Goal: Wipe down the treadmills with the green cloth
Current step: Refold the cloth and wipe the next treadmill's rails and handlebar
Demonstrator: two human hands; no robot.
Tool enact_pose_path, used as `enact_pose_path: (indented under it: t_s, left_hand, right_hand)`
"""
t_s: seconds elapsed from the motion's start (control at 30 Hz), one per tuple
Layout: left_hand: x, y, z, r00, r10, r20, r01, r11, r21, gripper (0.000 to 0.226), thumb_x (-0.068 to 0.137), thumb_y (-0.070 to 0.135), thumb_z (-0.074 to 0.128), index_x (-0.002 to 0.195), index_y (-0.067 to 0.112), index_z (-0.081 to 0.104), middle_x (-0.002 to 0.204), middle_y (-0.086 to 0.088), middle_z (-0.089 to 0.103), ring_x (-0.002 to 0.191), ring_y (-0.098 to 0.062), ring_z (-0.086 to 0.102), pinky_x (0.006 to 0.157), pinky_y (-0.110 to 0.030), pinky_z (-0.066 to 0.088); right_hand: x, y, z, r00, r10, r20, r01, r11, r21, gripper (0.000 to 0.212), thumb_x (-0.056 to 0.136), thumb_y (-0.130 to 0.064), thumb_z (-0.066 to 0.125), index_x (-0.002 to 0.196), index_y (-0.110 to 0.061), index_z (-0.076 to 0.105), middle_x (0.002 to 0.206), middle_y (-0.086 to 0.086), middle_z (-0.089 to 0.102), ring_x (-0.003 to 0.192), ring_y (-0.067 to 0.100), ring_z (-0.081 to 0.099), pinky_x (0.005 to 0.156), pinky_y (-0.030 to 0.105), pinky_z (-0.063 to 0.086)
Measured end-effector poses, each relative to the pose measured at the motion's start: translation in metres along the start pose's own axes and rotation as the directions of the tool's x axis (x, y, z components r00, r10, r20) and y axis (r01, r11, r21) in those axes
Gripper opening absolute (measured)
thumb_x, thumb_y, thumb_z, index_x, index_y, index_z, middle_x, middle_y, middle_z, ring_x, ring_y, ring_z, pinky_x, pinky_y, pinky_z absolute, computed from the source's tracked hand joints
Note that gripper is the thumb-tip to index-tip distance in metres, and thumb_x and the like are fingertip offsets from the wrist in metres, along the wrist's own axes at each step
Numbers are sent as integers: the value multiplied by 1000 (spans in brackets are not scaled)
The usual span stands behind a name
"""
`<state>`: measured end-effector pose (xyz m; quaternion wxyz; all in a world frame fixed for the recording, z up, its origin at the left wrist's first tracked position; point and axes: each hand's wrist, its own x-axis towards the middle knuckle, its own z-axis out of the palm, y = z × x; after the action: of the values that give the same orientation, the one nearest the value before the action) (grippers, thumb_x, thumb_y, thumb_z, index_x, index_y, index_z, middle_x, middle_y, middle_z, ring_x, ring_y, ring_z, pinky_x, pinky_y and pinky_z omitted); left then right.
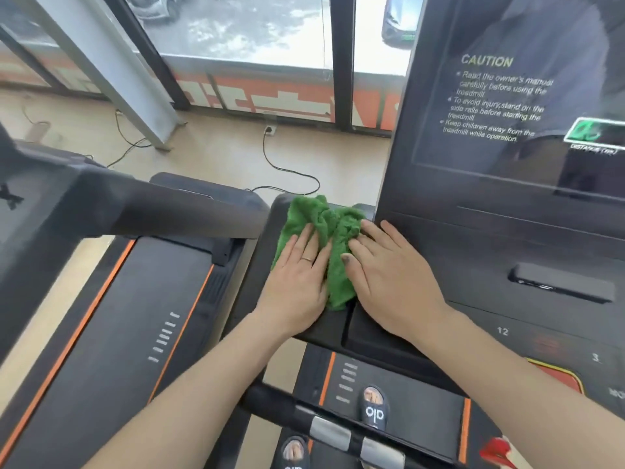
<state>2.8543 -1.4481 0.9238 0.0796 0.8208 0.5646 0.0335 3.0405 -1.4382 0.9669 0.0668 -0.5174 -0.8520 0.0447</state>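
The crumpled green cloth (329, 242) lies on the black left wing of the treadmill console (324, 330) in front of me. My left hand (297, 279) presses flat on the cloth's left part, fingers straight, a ring on one finger. Pressing on its right part with straight fingers is my right hand (389, 275), whose thumb tip looks dirty. The cloth bunches up between and beyond both hands. The console's screen (507, 106) with a CAUTION text rises at the right. A second treadmill (135, 299) stands to the left.
My feet in black slippers (374, 409) stand on the treadmill deck below. A handrail with silver sensors (331, 431) crosses near the bottom. A power cable (291, 170) runs over the wooden floor to a wall socket under the windows. A grey slanted column (111, 69) stands at the back left.
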Motion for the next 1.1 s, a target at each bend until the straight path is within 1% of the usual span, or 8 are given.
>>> enact_pose_path:
  t_s: [0.23, 0.4, 0.53, 0.63, 0.7, 0.87, 0.97, 1.1]
  left_hand:
    - [56, -28, -36, 978, 9, 207, -41, 987, 152, 91, 95, 8, 44, 158, 30, -18, 169, -8, -8, 155, -18, -16, 125, -33, -10]
    - [-11, 2, -10, 996, -77, 49, 86, 971, -222, 63, 103, 27, 35, 161, 19, 12, 169, -4, 5, 155, -12, -7, 127, -36, 1]
    - [-46, -11, -29, 993, -114, 34, 113, 813, -572, 61, 93, 8, 46, 153, 20, 40, 165, 12, 21, 151, 3, 12, 124, -21, 12]
    - [-56, -30, -44, 866, -464, -187, 214, 681, -700, 51, 88, 7, 45, 136, 25, 51, 152, 13, 42, 142, 0, 34, 116, -18, 26]
    - [-48, -42, -36, 772, -622, -132, 347, 586, -732, 44, 102, 19, 42, 146, 25, 41, 152, 12, 40, 142, -6, 35, 115, -24, 28]
    - [-29, -44, -5, 780, -619, 90, 537, 591, -602, 50, 107, 43, 27, 156, 36, 28, 157, 5, 41, 141, -18, 41, 113, -40, 36]
    - [-35, -46, -5, 779, -626, 44, 513, 595, -618, 49, 107, 42, 25, 156, 37, 30, 158, 10, 40, 140, -15, 42, 109, -36, 36]
    - [-36, -47, -6, 743, -669, -16, 447, 514, -732, 49, 107, 37, 28, 155, 33, 35, 156, 9, 44, 140, -12, 43, 111, -33, 36]
  right_hand:
    - [3, 1, 2, 1000, 16, -1, -16, 1000, 5, 56, 106, -33, 20, 134, -2, 58, 135, 9, 62, 144, 24, 39, 122, 41, 22]
    - [0, -32, 6, 996, 81, -43, -76, 993, 95, 55, 105, -30, 24, 150, -3, 40, 153, 19, 41, 145, 36, 33, 119, 48, 28]
    - [10, -60, 26, 997, 29, 76, -45, 974, 221, 80, 100, -50, -14, 157, -9, 24, 164, 12, 22, 153, 25, 17, 123, 43, 20]
    - [15, -69, 37, 991, 74, 107, -92, 980, 175, 70, 102, -51, -1, 159, -13, 17, 167, 8, 9, 155, 22, 5, 126, 39, 8]
    - [23, -73, 42, 993, 85, 87, -94, 990, 106, 64, 104, -45, 10, 157, -12, 23, 166, 11, 14, 154, 25, 10, 125, 40, 12]
    - [4, -79, 41, 996, 32, 87, -29, 999, -45, 44, 106, -24, 30, 126, -2, 63, 126, 20, 59, 121, 36, 52, 101, 46, 47]
    - [-9, -78, 30, 992, 33, 123, -28, 999, -42, 44, 106, -20, 25, 91, -10, 65, 85, 10, 58, 94, 33, 50, 88, 44, 45]
    - [20, -110, 25, 953, 281, 113, -290, 954, 72, 27, 97, -18, 46, 75, -10, 61, 79, 11, 55, 83, 31, 48, 76, 43, 47]
